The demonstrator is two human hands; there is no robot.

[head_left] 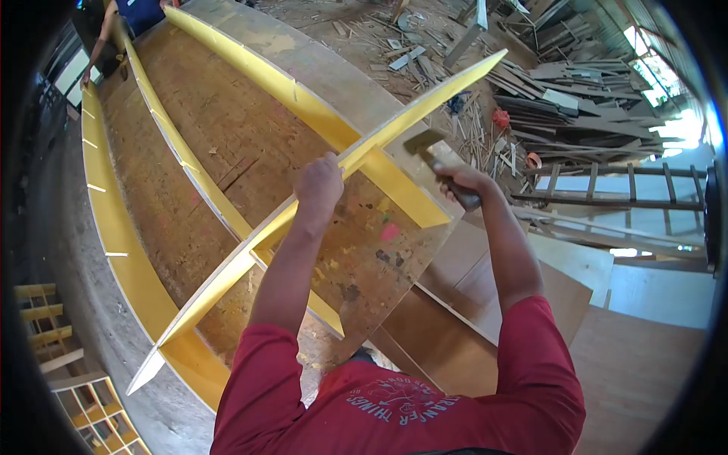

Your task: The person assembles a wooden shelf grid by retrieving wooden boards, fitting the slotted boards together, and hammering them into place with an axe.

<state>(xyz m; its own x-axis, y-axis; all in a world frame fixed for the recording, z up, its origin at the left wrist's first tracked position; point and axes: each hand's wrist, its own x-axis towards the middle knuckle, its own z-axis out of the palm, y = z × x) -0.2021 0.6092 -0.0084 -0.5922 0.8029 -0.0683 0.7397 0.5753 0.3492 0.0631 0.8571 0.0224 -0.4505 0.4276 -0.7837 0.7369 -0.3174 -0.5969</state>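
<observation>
My left hand (318,182) is closed around the top edge of a long yellow crosspiece (425,106), which lies diagonally across several yellow slotted boards. In my right hand (466,184) is a hammer (425,142), its dark grip in my fist and its head raised beside the crosspiece. Right by the hammer, a yellow board (402,189) passes under the crosspiece where the two meet. A middle board (171,133) and a curved left board (114,205) also run under it. Small upright notches show along these boards.
The boards stand on a stained wooden worktable (227,152). A co-worker's hand (87,76) touches the far end of the left board. Scrap wood (591,106) is piled at the right, near a wooden ladder (629,186). Plywood sheets (644,356) lie at lower right, yellow frames (98,413) at lower left.
</observation>
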